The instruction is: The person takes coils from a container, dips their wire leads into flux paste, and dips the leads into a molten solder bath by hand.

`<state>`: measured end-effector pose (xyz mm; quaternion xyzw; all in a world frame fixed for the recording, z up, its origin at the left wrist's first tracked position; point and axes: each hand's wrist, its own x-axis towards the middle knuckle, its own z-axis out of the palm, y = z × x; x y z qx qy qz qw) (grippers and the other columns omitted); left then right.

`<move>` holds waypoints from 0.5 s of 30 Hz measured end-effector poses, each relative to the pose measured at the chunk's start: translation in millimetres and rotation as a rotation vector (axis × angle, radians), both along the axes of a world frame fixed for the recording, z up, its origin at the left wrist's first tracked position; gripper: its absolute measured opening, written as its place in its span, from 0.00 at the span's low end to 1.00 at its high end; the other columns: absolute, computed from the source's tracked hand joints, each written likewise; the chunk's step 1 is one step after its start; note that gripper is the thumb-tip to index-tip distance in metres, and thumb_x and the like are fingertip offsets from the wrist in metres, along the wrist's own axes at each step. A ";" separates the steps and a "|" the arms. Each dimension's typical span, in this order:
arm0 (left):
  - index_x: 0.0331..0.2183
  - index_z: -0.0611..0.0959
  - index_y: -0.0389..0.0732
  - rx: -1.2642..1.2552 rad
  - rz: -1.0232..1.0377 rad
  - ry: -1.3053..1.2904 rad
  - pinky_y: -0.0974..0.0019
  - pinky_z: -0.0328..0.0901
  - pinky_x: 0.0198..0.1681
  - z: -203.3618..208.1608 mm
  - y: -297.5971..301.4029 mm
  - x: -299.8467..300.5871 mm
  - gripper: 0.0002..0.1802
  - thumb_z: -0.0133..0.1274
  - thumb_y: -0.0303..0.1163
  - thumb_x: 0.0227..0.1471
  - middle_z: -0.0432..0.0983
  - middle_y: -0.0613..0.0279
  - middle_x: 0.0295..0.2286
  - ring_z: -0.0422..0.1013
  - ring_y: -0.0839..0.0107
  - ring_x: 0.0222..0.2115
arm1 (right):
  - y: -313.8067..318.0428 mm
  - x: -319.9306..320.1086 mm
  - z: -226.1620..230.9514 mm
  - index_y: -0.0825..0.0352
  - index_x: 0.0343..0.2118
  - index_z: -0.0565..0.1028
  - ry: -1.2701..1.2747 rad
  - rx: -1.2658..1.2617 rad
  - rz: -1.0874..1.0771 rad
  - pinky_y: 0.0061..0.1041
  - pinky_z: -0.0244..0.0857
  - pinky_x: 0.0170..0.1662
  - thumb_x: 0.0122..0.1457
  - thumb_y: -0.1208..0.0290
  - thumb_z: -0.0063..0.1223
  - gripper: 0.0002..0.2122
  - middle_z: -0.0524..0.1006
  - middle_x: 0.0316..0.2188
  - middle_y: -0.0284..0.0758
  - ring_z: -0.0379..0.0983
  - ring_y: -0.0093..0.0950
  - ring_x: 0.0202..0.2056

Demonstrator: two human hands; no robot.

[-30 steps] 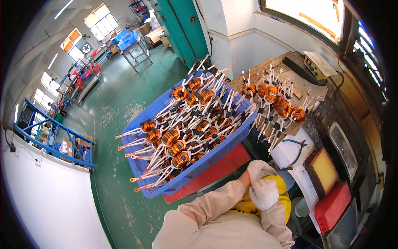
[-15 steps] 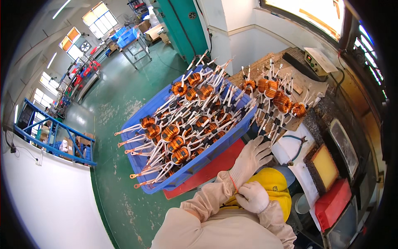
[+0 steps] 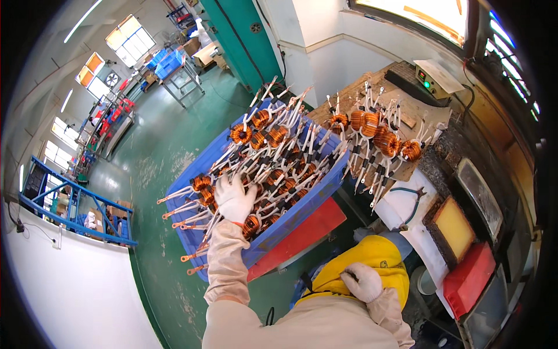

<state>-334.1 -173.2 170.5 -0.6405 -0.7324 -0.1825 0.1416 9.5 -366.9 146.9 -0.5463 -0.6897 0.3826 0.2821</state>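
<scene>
Head | left hand [image 3: 235,199] splayed over copper coils [image 3: 251,225] | right hand [image 3: 362,282] loosely fisted

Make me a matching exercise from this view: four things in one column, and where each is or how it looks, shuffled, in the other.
Column one
1. Left hand
2. Right hand
3. Control box
4. Red block

Column two
A. Showing a green light
B. Over the copper coils in the blue bin
C. Beside the dark-framed yellow panel
D. Loosely curled, in front of the yellow fabric

Right pairs: 1-B, 2-D, 3-A, 4-C
</scene>
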 end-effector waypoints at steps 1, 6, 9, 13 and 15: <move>0.50 0.73 0.45 -0.069 0.072 0.026 0.45 0.54 0.55 -5.7 0.6 -9.0 0.33 0.58 0.47 0.41 0.63 0.45 0.50 0.58 0.46 0.52 | 0.0 -0.1 0.4 0.69 0.28 0.77 -0.002 -0.012 0.016 0.36 0.68 0.34 0.52 0.67 0.54 0.09 0.76 0.26 0.44 0.73 0.43 0.30; 0.52 0.71 0.43 -0.120 -0.115 -0.247 0.51 0.54 0.57 12.8 35.5 4.0 0.33 0.56 0.47 0.45 0.60 0.45 0.54 0.57 0.47 0.55 | 1.3 -2.2 -6.1 0.68 0.28 0.77 -0.037 -0.019 0.003 0.37 0.68 0.34 0.53 0.66 0.53 0.09 0.76 0.26 0.45 0.74 0.43 0.30; 0.52 0.70 0.40 -0.124 -0.273 -0.462 0.55 0.54 0.57 13.0 74.7 33.2 0.33 0.54 0.47 0.47 0.60 0.43 0.53 0.58 0.46 0.54 | 3.4 -1.0 -5.7 0.67 0.28 0.76 -0.056 -0.012 0.059 0.37 0.68 0.34 0.53 0.65 0.53 0.09 0.76 0.27 0.44 0.74 0.43 0.31; 0.56 0.65 0.40 -0.102 -0.149 -0.707 0.53 0.54 0.57 -7.0 124.9 72.3 0.41 0.55 0.52 0.45 0.56 0.38 0.55 0.57 0.45 0.54 | 1.3 -3.1 -8.5 0.66 0.29 0.76 -0.122 -0.024 0.088 0.36 0.68 0.35 0.53 0.65 0.52 0.09 0.76 0.27 0.43 0.74 0.42 0.31; 0.57 0.63 0.41 -0.086 -0.001 -0.876 0.54 0.56 0.55 -29.3 153.0 82.6 0.44 0.54 0.56 0.44 0.57 0.38 0.55 0.59 0.43 0.52 | 1.0 -3.6 -8.4 0.66 0.30 0.77 -0.159 -0.045 0.062 0.35 0.68 0.36 0.53 0.64 0.52 0.10 0.77 0.27 0.43 0.74 0.42 0.31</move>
